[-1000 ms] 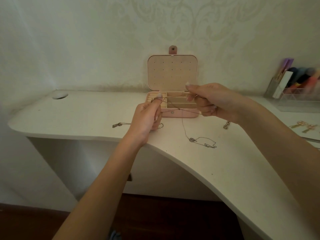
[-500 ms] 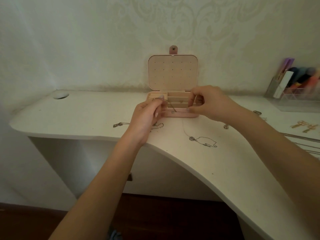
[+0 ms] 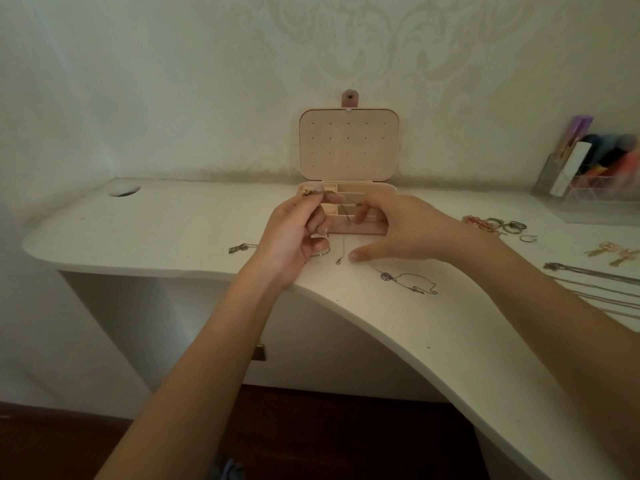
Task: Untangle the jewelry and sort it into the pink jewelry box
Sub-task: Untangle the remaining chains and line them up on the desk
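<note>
Hands meet at frame centre, in front of open pink jewelry box [image 3: 356,230] on white desk [image 3: 173,230]. Left hand [image 3: 294,237] pinches end of thin chain [image 3: 341,207] at fingertips, raised over box's left compartments. Right hand [image 3: 398,230] nips chain's other end between thumb and forefinger; remaining fingers spread. Chain tail [image 3: 341,252] hangs to desk. Pendant necklace [image 3: 408,282] lies at 4 o'clock from box. Rings [image 3: 509,226] at 3 o'clock, well apart.
</note>
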A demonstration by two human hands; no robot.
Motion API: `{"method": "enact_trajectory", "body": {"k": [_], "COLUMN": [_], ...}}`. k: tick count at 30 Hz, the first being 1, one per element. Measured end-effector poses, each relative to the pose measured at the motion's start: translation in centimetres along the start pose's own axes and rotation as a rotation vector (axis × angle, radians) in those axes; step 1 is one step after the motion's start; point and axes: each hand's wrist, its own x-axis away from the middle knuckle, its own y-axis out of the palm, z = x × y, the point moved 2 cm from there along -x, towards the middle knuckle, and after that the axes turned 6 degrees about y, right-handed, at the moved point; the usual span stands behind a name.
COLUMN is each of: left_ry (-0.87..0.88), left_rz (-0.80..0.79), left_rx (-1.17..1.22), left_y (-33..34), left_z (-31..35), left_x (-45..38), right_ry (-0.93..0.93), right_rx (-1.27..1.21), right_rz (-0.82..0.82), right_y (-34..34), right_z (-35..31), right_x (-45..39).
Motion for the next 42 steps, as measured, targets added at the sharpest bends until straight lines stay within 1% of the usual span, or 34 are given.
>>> {"method": "enact_trajectory", "body": {"k": [1,3,7,10,12,16,18,20,23,25,29,31,33,34,35,37,40,42], "left_ry": [0.0,0.0,0.001,0.006,0.007,0.01,0.009,0.01,0.015,0.018,0.015,0.012,0.008,-0.003,-0.014,-0.014,-0.003,-0.012], "left_rz": [0.001,0.027,0.109,0.126,0.125,0.122,0.114,0.088,0.051,0.047,0.023,-0.004,-0.046,-0.069,-0.088,-0.107,-0.093,-0.082], "left_rx": [0.006,0.033,0.075,0.075,0.069,0.04,0.019,-0.025,-0.097,-0.094,-0.086,-0.08,-0.053,-0.031,-0.006,0.029,0.063,0.103], "left_y": [0.0,-0.1,-0.6,-0.6,-0.6,-0.5,-0.5,-0.4,-0.2,-0.3,-0.3,-0.4,-0.6,-0.6,-0.7,-0.7,-0.7,-0.8], "left_z": [0.0,0.0,-0.1,-0.1,-0.1,-0.2,-0.2,-0.2,-0.3,-0.3,-0.3,-0.4,-0.3,-0.2,-0.2,-0.1,-0.1,0.0], "left_x": [0.0,0.0,-0.2,-0.3,-0.3,-0.3,-0.3,-0.3,-0.2,-0.1,-0.2,-0.2,-0.2,-0.2,-0.2,-0.2,-0.2,-0.2], "right_ry": [-0.015,-0.024,-0.02,-0.046,-0.051,-0.043,-0.03,0.012,0.092,0.108,0.16,0.196,0.217,0.223,0.219,0.174,0.102,0.081], "right_rx": [0.004,-0.063,-0.386,-0.589,-0.674,-0.693,-0.777,-0.908,-1.065,-1.142,-1.028,-1.075,-1.091,-1.037,-0.926,-0.615,-0.177,-0.006], "right_rz": [0.013,0.038,0.017,0.045,0.065,0.175,0.251,0.29,0.242,0.191,0.229,0.237,0.196,0.157,0.114,0.058,0.04,0.032], "right_y": [0.1,-0.1,-1.2,-1.9,-2.0,-2.3,-2.8,-3.4,-3.6,-3.3,-2.6,-2.0,-1.1,-0.6,-0.2,0.1,0.6,1.5], "right_z": [0.1,0.4,1.0,1.4,1.4,1.6,1.6,1.7,1.4,1.2,1.3,1.1,0.7,0.5,0.4,-0.2,-0.9,-1.1], "right_x": [-0.1,-0.1,0.2,0.3,0.2,0.0,0.1,0.2,0.4,0.3,-0.1,-0.1,-0.1,-0.1,-0.1,0.0,-0.1,-0.2]}}
